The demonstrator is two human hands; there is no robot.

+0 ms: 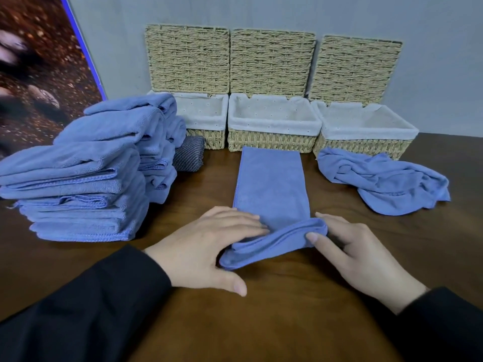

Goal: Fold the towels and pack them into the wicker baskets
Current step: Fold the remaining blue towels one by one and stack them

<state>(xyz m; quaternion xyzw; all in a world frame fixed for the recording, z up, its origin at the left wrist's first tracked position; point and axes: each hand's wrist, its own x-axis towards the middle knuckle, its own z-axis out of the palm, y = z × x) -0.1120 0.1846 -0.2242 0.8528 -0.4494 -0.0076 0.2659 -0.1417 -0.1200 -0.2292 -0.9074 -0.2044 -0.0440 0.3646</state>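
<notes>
The towel stack [86,178] hides most of the left basket [206,118].

You faced a dark wood desk [261,322], plain grey wall [431,61] behind, speckled brown poster [39,74] leaning left.

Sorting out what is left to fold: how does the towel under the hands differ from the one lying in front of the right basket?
The towel under the hands lies flat as a long smooth strip, its near end turned up; the crumpled towel is a wrinkled heap. The left hand and right hand hold the strip; nothing touches the heap. The strip lies before the middle basket, the heap before the right basket. Both are blue, on the wooden table.
</notes>
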